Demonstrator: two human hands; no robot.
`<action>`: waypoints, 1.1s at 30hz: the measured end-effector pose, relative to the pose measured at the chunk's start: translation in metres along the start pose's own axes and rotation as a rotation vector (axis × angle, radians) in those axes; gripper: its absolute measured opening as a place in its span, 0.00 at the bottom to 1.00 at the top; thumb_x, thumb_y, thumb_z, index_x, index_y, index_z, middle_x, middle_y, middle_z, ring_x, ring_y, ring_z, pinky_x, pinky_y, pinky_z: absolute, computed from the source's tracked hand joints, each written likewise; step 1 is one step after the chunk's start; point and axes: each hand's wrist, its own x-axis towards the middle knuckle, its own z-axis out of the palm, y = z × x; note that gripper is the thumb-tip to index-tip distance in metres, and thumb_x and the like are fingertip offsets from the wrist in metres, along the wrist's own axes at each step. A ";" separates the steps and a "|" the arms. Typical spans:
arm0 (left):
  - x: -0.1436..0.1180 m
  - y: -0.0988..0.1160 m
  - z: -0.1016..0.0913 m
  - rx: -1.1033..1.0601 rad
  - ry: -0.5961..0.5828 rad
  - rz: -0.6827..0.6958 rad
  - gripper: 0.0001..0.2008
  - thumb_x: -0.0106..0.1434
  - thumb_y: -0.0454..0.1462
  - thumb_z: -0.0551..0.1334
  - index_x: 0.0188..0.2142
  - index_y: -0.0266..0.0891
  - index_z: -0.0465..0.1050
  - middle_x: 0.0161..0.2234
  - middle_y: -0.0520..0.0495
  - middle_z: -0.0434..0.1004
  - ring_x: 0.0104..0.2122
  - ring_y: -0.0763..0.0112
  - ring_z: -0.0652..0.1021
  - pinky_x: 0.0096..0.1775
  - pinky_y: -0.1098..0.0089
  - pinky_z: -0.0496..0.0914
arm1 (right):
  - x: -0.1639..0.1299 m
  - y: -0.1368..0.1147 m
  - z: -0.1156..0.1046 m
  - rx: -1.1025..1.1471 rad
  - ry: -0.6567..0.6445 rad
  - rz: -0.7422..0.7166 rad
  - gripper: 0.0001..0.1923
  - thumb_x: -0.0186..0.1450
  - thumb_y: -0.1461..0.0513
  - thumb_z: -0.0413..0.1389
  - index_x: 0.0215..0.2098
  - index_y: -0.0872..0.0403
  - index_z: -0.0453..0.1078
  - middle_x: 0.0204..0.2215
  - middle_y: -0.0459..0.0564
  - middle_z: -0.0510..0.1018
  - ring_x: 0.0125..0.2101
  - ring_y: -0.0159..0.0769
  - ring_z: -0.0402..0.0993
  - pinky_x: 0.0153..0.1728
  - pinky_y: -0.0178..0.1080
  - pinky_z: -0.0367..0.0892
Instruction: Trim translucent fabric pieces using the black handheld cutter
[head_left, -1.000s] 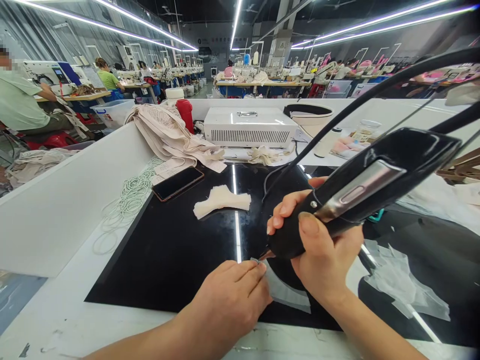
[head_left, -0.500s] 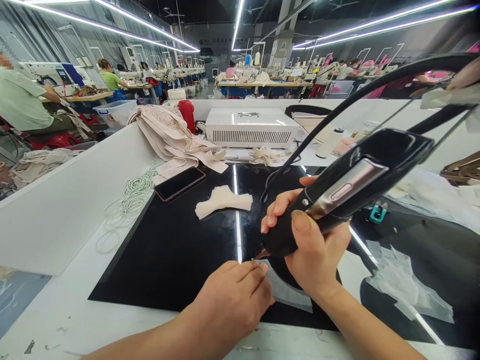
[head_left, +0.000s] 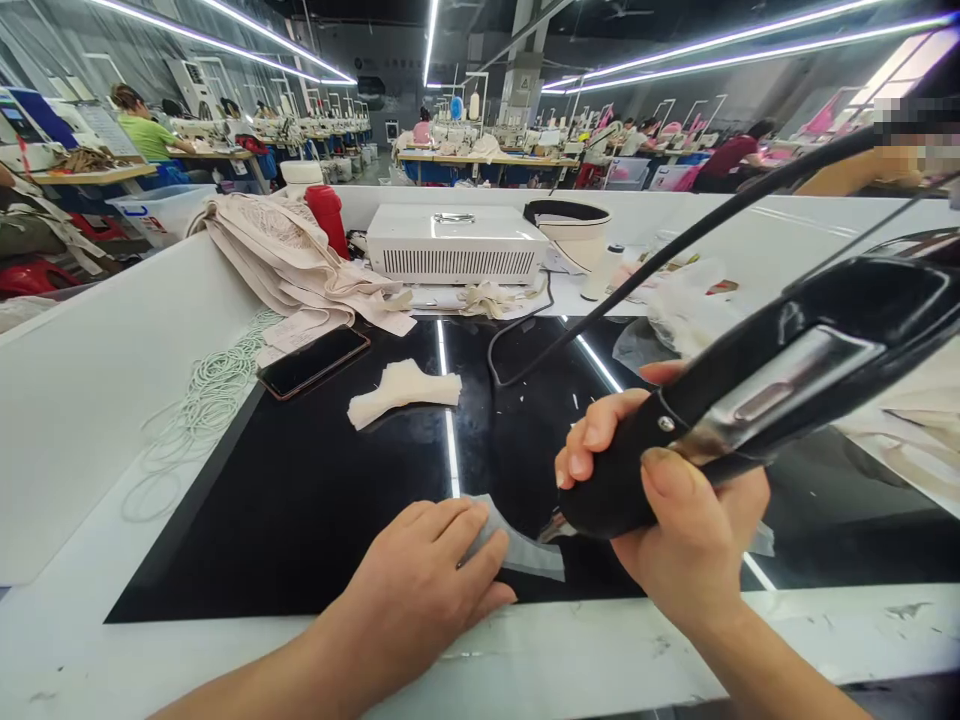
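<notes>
My left hand (head_left: 427,570) is palm down with bent fingers, pressing the left end of a curved, pale grey, see-through fabric piece (head_left: 525,556) onto a black glossy board (head_left: 255,530). Part of the piece is hidden under those fingers. Gripped in my right hand (head_left: 690,530) is a black corded electric cutter (head_left: 780,380) with a silver panel on its side. Its short metal tip (head_left: 556,527) points down-left, close to the inner curve of the piece; whether they touch I cannot tell. A stack of cream-coloured cut pieces (head_left: 405,392) lies farther back on the board.
A phone (head_left: 315,362) and coiled pale green cord (head_left: 217,385) lie at the left. Beige fabric panels (head_left: 277,250), a red bottle (head_left: 326,220) and a white vented box (head_left: 455,245) stand behind. The cutter's black cable (head_left: 675,250) arches across the right. Other people work at sewing machines beyond.
My view has swung to the right. The cutter has shifted right, its tip leaving my left fingertips for the right part of the curved piece. My left hand stays on the piece.
</notes>
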 end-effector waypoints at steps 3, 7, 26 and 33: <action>0.000 -0.001 -0.001 0.008 0.015 0.006 0.20 0.87 0.43 0.49 0.51 0.37 0.78 0.49 0.41 0.87 0.46 0.57 0.87 0.38 0.60 0.81 | -0.009 -0.010 -0.008 0.004 -0.026 0.015 0.21 0.69 0.52 0.73 0.55 0.46 0.74 0.32 0.42 0.81 0.24 0.34 0.78 0.24 0.39 0.78; 0.000 -0.003 -0.003 0.014 0.011 0.022 0.17 0.87 0.41 0.52 0.52 0.37 0.78 0.50 0.42 0.87 0.46 0.59 0.87 0.40 0.60 0.81 | -0.017 -0.023 -0.013 0.015 -0.010 0.000 0.20 0.69 0.53 0.73 0.55 0.46 0.75 0.31 0.43 0.81 0.24 0.35 0.77 0.24 0.39 0.78; 0.025 0.006 0.003 -0.032 -0.096 0.009 0.07 0.82 0.37 0.62 0.50 0.36 0.78 0.43 0.47 0.84 0.44 0.61 0.84 0.45 0.61 0.80 | -0.019 -0.004 -0.010 0.061 0.042 -0.039 0.23 0.68 0.54 0.74 0.56 0.45 0.74 0.32 0.42 0.81 0.24 0.36 0.78 0.24 0.39 0.77; 0.027 0.011 0.017 -0.164 -0.079 -0.094 0.05 0.80 0.37 0.67 0.46 0.39 0.81 0.41 0.50 0.83 0.40 0.64 0.82 0.42 0.63 0.78 | -0.020 -0.006 -0.011 0.047 0.075 -0.019 0.24 0.67 0.52 0.75 0.56 0.45 0.74 0.31 0.42 0.80 0.24 0.36 0.77 0.23 0.39 0.77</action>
